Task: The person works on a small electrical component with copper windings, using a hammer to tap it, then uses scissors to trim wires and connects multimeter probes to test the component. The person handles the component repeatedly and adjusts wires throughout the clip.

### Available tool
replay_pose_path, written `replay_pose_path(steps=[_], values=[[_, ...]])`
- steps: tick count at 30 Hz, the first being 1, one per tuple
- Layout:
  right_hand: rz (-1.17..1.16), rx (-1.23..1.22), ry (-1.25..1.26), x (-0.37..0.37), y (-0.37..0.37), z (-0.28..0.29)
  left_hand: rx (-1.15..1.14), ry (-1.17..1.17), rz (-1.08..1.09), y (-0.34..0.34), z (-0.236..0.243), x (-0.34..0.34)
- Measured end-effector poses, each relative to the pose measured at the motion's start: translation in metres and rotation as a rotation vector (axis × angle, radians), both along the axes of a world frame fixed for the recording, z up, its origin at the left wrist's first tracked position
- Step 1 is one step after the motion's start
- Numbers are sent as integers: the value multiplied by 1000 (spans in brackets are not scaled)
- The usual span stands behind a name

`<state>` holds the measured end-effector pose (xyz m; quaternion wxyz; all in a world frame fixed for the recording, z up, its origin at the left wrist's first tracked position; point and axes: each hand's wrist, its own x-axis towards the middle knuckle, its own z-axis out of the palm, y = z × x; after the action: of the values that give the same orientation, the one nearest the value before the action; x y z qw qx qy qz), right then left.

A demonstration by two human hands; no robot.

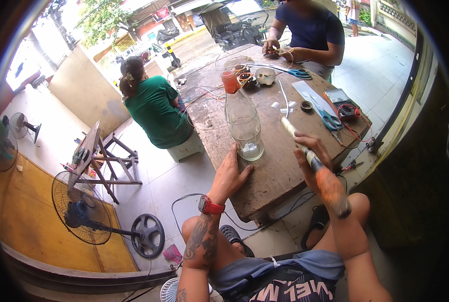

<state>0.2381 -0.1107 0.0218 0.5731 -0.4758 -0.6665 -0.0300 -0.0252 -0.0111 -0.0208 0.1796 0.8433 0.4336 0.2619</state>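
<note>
A clear glass bottle (243, 121) stands on the wooden table with a translucent red-orange cup-like piece (229, 81) over its top. My left hand (230, 173) is at the bottle's base, fingers stretched and thumb spread, seemingly touching the glass without wrapping round it. To the right, my right hand (312, 157) is closed round a thick stick-like tool (330, 186). Its far end is whitish, its middle has a dark band, and its near end is orange with a dark tip. The tool's exact kind is unclear. It is tilted above the table's near edge.
On the worn table (204, 108) lie wires, blue scissors (330, 121), a black tape roll (306, 106), a multimeter (346, 108) and white scraps. One person (310, 30) handles wires across the table; another (151, 108) sits at its left. A standing fan (81, 211) is at left.
</note>
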Motion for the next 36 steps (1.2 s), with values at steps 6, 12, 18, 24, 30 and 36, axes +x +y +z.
replay_pose_path(steps=[6,12,18,24,30,36], values=[[-10,-227,150,-2,-2,-2,3,8,3,0,0,-1],[-110,-309,68,-1,-8,9,-21,-3,5,0,0,-1],[-86,-432,100,0,-11,14,7,8,9,0,-2,0],[-131,-395,-105,4,-9,12,-6,4,9,1,-3,-1],[-118,-318,-159,7,-9,7,36,6,5,1,-3,-1],[-185,-298,-310,7,-5,0,37,15,3,1,-4,-1]])
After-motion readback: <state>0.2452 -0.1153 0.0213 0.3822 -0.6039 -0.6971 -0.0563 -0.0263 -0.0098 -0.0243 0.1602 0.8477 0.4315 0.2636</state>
